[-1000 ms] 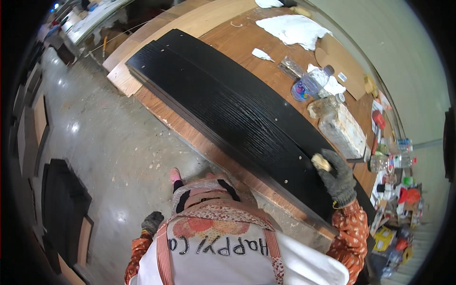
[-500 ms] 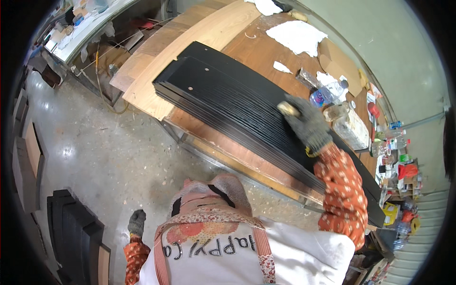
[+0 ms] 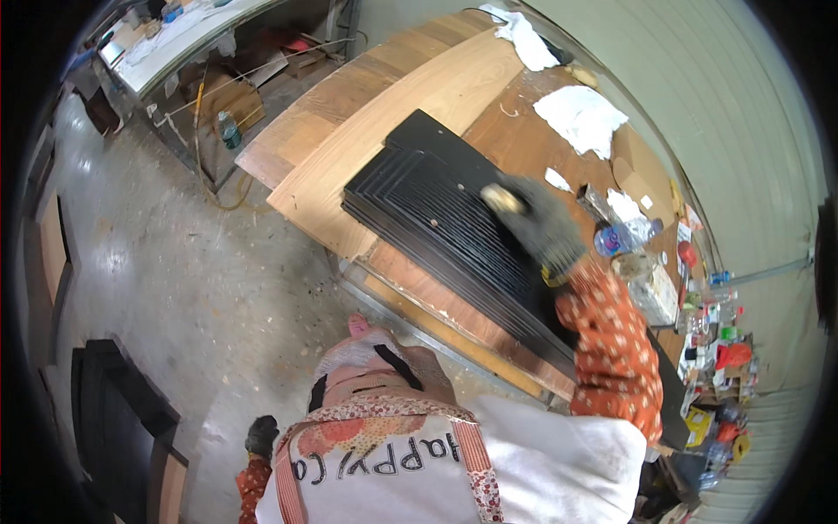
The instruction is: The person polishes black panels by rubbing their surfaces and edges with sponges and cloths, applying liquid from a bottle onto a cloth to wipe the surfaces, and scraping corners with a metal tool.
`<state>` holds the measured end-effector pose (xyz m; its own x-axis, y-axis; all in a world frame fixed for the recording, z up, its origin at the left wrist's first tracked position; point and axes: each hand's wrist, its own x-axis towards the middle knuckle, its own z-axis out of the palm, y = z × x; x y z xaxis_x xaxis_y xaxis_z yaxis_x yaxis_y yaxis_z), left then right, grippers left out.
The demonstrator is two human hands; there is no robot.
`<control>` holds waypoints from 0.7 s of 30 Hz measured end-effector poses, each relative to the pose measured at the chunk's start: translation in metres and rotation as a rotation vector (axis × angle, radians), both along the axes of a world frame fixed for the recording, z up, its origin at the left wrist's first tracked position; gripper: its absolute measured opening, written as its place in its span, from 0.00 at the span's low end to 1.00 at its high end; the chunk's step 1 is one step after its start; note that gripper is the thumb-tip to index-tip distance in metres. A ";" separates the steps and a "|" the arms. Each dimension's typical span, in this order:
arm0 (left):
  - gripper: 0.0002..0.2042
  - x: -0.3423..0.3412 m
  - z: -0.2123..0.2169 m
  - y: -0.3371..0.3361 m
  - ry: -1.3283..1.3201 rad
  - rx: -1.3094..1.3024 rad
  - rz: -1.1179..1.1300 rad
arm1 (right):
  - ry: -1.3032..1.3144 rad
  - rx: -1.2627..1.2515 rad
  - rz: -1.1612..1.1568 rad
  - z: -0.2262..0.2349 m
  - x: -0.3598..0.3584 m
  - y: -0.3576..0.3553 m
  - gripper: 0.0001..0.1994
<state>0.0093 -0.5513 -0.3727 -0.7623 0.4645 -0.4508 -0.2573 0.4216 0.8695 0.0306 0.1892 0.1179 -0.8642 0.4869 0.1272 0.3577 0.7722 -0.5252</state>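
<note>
A stack of long black slats or panels [image 3: 410, 188] lies slantwise across the wooden table, its far-left end showing a few small holes. On its top surface rests my right hand [image 3: 546, 231], in a dark grey knit glove. Its fingers are closed round a small tan block [image 3: 503, 199], pressed near the holed end; the block's exact kind is unclear. Low at my left side hangs my left hand [image 3: 261, 435], also gloved, with its fingers curled. Nothing shows in it, and it stands apart from the table over the floor.
Pale boards [image 3: 349, 148] lie beyond the stack. White cloths [image 3: 580, 118], a cardboard box [image 3: 642, 170], a plastic bottle [image 3: 615, 238] and a clear jug [image 3: 648, 288] crowd the table's right side. More black panels [image 3: 118, 428] stand on the floor at left.
My right hand has slid the tan block along the top panel toward its far-left, holed end. The whole view has shifted a little; my left hand still hangs low.
</note>
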 end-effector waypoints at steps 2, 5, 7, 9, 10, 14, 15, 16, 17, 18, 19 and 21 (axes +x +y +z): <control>0.12 -0.050 0.096 0.084 0.418 -0.456 -0.438 | -0.003 -0.017 -0.054 -0.009 0.032 -0.001 0.22; 0.14 -0.084 0.123 0.132 -0.015 -0.403 -0.058 | -0.052 0.034 -0.053 -0.005 0.026 0.003 0.21; 0.16 -0.114 0.185 0.205 0.194 -0.422 -0.121 | 0.001 0.039 0.058 -0.004 -0.009 0.005 0.21; 0.17 -0.140 0.223 0.272 0.305 -0.311 -0.208 | 0.039 0.107 0.191 0.006 -0.050 0.000 0.21; 0.17 -0.152 0.247 0.308 0.334 -0.239 -0.239 | 0.036 0.147 0.220 0.007 -0.073 -0.002 0.21; 0.17 -0.177 0.316 0.407 0.821 -0.138 -0.504 | 0.058 0.105 0.306 0.003 -0.127 0.005 0.21; 0.17 -0.177 0.317 0.411 0.816 -0.142 -0.509 | 0.019 0.158 0.321 0.006 -0.130 0.006 0.21; 0.17 -0.179 0.317 0.415 0.802 -0.060 -0.572 | -0.021 0.211 0.333 0.011 -0.133 0.006 0.22; 0.17 -0.184 0.315 0.414 0.784 0.016 -0.621 | -0.006 0.260 0.389 0.016 -0.134 0.000 0.22; 0.17 -0.191 0.311 0.414 0.779 0.020 -0.632 | -0.011 0.257 0.379 0.016 -0.130 -0.004 0.22; 0.16 -0.197 0.307 0.412 0.612 0.061 -0.623 | 0.015 0.303 0.383 0.014 -0.125 -0.009 0.22; 0.15 -0.209 0.300 0.405 0.378 0.106 -0.568 | 0.031 0.344 0.359 0.013 -0.113 -0.032 0.22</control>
